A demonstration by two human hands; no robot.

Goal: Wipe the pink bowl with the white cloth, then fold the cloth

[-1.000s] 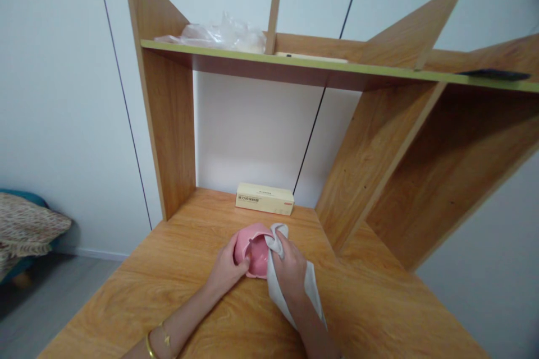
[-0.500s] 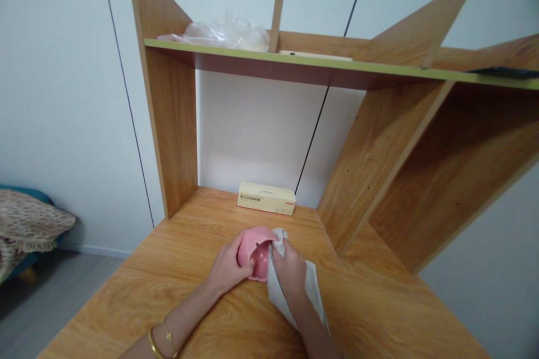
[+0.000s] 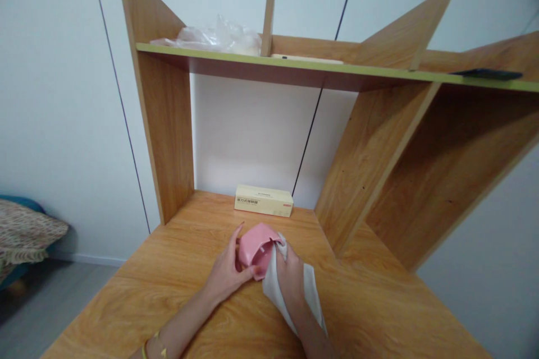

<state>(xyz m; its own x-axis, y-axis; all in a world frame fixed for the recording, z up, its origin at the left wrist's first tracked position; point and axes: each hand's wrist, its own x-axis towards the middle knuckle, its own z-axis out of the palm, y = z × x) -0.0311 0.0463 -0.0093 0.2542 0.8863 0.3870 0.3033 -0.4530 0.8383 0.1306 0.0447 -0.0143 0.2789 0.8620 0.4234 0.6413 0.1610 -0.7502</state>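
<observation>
A glossy pink bowl [image 3: 255,243] with an angular, notched rim is tipped so that its hollow faces me, just above or on the desk. My left hand [image 3: 227,269] grips its left side, thumb at the lower rim and index finger lifted off the outer wall. A pale grey-white cloth [image 3: 310,289] is bunched in my right hand [image 3: 291,275], which presses it over the bowl's right rim. The cloth's loose end hangs beneath my right wrist. My right fingertips are hidden by the cloth and the bowl.
Behind the bowl, a cream-coloured box [image 3: 263,202] lies along the back of the wooden desk [image 3: 185,258]. Overhead runs a shelf [image 3: 295,67] carrying a crumpled plastic bag [image 3: 219,38]. An upright wooden panel [image 3: 366,168] stands to the right.
The bowl has been turned a little, its notch now nearer the right hand. My left fingers have shifted on its side, the index finger lifting. The view has moved slightly.
</observation>
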